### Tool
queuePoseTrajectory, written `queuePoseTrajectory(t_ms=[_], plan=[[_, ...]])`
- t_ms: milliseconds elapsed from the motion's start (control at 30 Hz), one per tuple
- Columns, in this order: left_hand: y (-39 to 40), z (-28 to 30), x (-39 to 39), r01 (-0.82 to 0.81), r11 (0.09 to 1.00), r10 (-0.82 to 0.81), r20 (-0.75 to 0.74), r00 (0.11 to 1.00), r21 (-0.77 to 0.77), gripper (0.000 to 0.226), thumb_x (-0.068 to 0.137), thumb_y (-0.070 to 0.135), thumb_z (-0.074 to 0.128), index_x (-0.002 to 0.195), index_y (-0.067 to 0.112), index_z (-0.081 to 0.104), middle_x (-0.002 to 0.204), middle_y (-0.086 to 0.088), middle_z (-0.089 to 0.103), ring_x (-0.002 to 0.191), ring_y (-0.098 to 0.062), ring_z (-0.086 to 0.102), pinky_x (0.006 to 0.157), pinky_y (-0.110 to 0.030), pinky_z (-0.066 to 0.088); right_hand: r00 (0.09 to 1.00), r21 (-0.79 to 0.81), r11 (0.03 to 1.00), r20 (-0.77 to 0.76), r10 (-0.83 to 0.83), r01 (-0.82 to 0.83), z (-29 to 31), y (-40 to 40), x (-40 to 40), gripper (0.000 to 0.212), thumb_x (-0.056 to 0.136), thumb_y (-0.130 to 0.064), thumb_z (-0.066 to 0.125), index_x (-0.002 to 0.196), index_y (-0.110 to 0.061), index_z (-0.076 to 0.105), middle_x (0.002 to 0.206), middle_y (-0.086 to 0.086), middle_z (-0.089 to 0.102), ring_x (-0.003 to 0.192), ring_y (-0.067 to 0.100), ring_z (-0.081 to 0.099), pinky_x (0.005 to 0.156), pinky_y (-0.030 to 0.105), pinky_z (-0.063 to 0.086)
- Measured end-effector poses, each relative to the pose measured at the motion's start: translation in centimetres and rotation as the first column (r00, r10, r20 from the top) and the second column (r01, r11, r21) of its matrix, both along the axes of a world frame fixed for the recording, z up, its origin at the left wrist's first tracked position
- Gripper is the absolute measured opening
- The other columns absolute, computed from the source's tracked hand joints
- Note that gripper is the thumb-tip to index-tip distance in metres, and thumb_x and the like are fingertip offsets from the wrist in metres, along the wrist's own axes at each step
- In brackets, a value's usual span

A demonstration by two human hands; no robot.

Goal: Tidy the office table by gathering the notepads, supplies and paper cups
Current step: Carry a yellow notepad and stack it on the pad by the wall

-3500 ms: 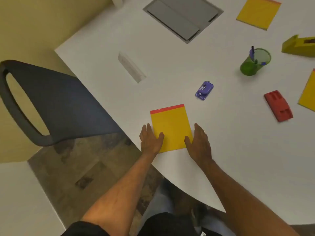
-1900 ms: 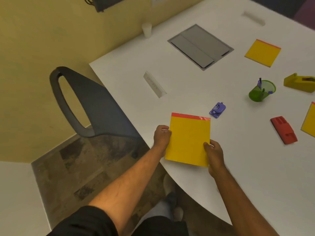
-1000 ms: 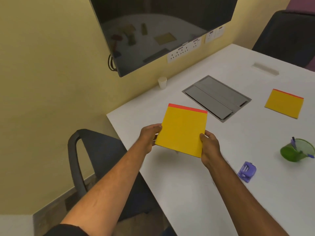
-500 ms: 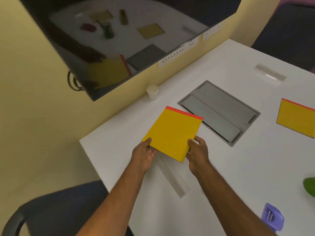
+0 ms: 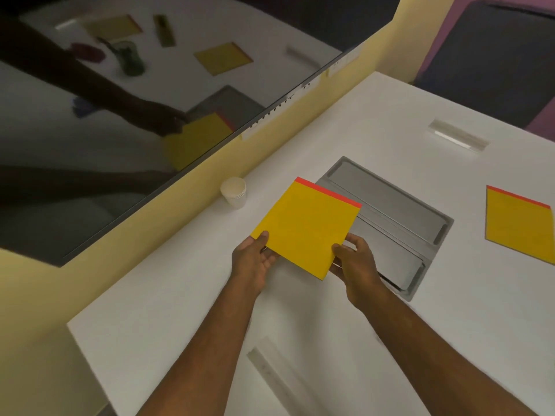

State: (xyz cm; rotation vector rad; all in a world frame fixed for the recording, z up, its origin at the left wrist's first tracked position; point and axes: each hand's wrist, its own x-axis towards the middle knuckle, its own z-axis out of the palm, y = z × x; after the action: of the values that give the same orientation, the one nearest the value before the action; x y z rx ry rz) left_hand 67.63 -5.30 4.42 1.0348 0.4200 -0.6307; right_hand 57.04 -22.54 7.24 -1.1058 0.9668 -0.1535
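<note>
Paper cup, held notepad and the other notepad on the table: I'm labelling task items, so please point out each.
paper cup (image 5: 234, 193), head view, on its side wall.
held notepad (image 5: 303, 229), head view, middle of yellow cover.
second notepad (image 5: 518, 229), head view, middle of yellow cover.

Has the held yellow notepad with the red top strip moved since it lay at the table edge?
Yes. The yellow notepad is lifted and now overlaps the grey floor-box panel, near the paper cup.
</note>
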Motion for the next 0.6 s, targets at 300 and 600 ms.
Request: queuePoseTrajectory(t_ms=[300, 600], plan=[[-4.5, -3.8, 5.8, -0.045, 0.998, 0.047, -0.039, 0.998, 0.044, 0.012, 0.098, 0.011, 0.063, 0.108, 0.011, 0.069, 0.099, -0.009, 0.076, 0.080, -0.021, 0.075, 0.066, -0.032, 0.061, 1.000, 0.008, 1.000, 0.013, -0.012, 0.012, -4.4, -4.4, 6.8, 0.031, 0.104, -0.003, 0.051, 0.129, -0.020, 0.049, 0.112, 0.005, 0.066, 0.098, 0.025, 0.069, 0.064, 0.031, 0.058], [-9.2, -6.0, 9.8, -0.059, 0.998, 0.059, 0.017, 0.998, -0.005, 0.028, 0.098, -0.001, 0.058, 0.122, 0.013, 0.064, 0.110, -0.008, 0.076, 0.091, -0.022, 0.076, 0.072, -0.031, 0.062, 0.996, 0.036, 0.998, 0.077, -0.045, 0.043, -7.4, -8.0, 13.9, 0.034, 0.102, 0.000, 0.053, 0.132, -0.014, 0.049, 0.119, 0.014, 0.065, 0.098, 0.027, 0.070, 0.060, 0.028, 0.061]])
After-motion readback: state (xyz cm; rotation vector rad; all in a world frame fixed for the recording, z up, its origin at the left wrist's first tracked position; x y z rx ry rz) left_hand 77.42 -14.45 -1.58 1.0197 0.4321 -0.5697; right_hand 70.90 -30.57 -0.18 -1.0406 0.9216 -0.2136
